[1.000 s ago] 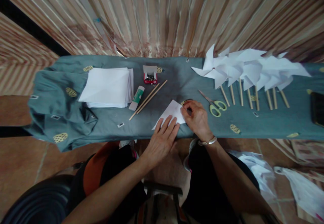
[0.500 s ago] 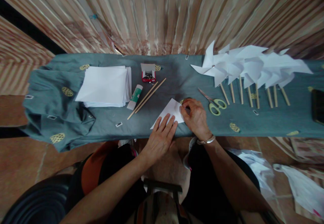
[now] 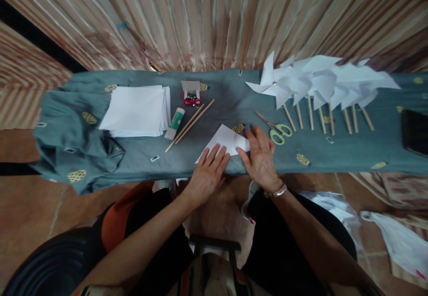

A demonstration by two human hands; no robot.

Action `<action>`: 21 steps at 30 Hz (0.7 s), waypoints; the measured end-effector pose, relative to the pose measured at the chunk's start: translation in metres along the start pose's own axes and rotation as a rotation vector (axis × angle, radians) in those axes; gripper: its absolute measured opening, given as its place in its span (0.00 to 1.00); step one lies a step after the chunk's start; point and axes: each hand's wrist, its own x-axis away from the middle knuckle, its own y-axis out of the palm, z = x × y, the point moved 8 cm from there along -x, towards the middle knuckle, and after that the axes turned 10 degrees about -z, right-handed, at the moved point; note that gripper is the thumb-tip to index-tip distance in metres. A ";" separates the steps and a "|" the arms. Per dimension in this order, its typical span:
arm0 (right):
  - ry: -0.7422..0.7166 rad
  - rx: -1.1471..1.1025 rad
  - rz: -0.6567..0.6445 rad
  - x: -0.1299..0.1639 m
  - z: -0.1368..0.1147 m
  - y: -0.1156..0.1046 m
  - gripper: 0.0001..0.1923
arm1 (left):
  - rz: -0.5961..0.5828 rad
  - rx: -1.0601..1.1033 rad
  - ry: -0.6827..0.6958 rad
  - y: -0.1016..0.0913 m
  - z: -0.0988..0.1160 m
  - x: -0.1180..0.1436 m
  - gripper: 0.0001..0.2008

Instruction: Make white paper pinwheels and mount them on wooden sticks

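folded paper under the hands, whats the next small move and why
Probably a firm press along the fold. The folded white paper lies as a triangle on the teal cloth, with the left hand flat on its near corner and the right hand open, fingers spread, at its right edge. Neither hand grips anything, and the scissors lie untouched beside the right hand, so creasing likely comes before cutting.

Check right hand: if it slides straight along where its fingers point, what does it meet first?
The right hand lies flat, fingers pointing away and slightly right. Straight on, it would probably meet the green-handled scissors first, then the pinwheel sticks. Depth is unclear.
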 end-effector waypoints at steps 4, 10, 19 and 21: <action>0.075 -0.018 0.028 0.002 0.028 -0.002 0.29 | 0.030 -0.018 0.004 0.001 -0.006 0.009 0.33; 0.043 -0.120 0.143 0.005 0.042 -0.005 0.23 | 0.051 -0.074 -0.090 -0.001 -0.023 0.043 0.32; -0.025 -0.197 0.197 0.002 0.045 -0.004 0.20 | 0.157 -0.015 -0.168 -0.011 -0.034 0.086 0.32; -0.028 -0.202 0.187 0.001 0.042 -0.007 0.19 | 0.189 0.016 -0.168 -0.012 -0.036 0.090 0.29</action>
